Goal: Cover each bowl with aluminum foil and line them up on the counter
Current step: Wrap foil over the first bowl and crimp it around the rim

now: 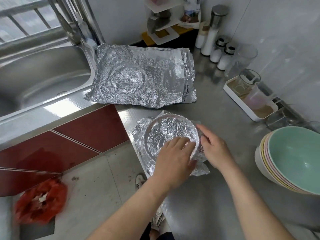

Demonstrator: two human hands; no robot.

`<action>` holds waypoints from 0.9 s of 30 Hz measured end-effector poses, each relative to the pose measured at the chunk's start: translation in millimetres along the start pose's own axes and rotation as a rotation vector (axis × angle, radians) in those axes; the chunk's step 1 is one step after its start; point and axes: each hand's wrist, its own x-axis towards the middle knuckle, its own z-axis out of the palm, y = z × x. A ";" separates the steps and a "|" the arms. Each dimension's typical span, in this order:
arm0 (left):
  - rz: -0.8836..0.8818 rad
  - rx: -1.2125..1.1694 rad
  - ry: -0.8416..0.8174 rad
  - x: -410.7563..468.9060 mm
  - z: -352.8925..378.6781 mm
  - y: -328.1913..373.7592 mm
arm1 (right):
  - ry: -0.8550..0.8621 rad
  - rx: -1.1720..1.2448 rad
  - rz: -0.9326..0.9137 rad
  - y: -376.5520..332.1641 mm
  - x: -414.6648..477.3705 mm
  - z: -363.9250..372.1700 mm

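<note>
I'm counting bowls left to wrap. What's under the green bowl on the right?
Under the green bowl, rims of more stacked bowls show: pink, yellow, white. Their insides are hidden.

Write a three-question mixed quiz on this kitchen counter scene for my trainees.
1. True or false: the mint-green bowl tops the stack of pastel bowls.
2. Which hand lies flat atop the foil-covered round bowl? A left, B right, C neither.
3. Fill in: the loose crumpled aluminium foil sheets lie beside the steel ____.
Key: 1 true; 2 A, the left hand; the right hand pinches foil at its rim; 3 sink.
</note>
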 end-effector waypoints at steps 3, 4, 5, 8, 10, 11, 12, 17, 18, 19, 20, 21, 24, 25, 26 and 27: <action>-0.027 0.075 -0.086 -5.6 5.2 -7.1 | -0.042 0.067 -0.020 11.4 -4.3 3.3; -0.028 0.088 -0.092 -6.1 7.9 -7.6 | -0.059 0.109 -0.011 13.6 -3.1 4.5; -0.020 0.104 -0.092 -5.7 10.4 -6.6 | -0.077 0.166 0.011 15.1 -1.3 5.0; -0.001 0.138 -0.081 -2.9 16.1 -2.0 | -0.126 0.413 0.096 17.1 6.3 3.4; -0.008 0.138 -0.070 -2.0 18.7 -0.9 | -0.146 0.560 0.147 16.9 9.4 1.1; -0.013 0.136 -0.065 -1.5 19.2 -0.4 | -0.144 0.607 0.157 15.6 9.4 0.1; -0.018 0.136 -0.062 -1.4 20.2 0.6 | -0.126 0.636 0.159 14.7 8.8 0.4; -0.064 0.106 -0.053 3.2 23.2 7.2 | 0.164 0.664 0.209 13.2 12.0 18.2; -0.074 0.105 -0.052 4.6 23.3 7.6 | 0.211 0.666 0.221 11.0 13.2 22.0; -0.083 0.106 -0.048 6.1 23.5 7.8 | 0.253 0.667 0.232 9.0 14.3 25.2; -0.093 0.111 -0.039 7.1 23.6 7.9 | 0.287 0.672 0.241 7.0 15.0 28.1; -0.097 0.112 -0.035 8.7 24.4 8.2 | 0.317 0.683 0.252 5.6 15.3 30.0; -0.107 0.116 -0.025 9.0 26.4 8.6 | 0.319 0.792 0.315 2.0 13.9 35.2; -0.107 0.115 -0.025 9.3 27.2 8.4 | 0.308 0.831 0.334 2.0 14.0 36.7; -0.110 0.114 -0.022 10.1 27.4 7.9 | 0.295 0.853 0.346 1.5 15.0 38.4; -0.111 0.112 -0.019 10.6 27.1 8.3 | 0.290 0.855 0.353 2.1 14.9 39.6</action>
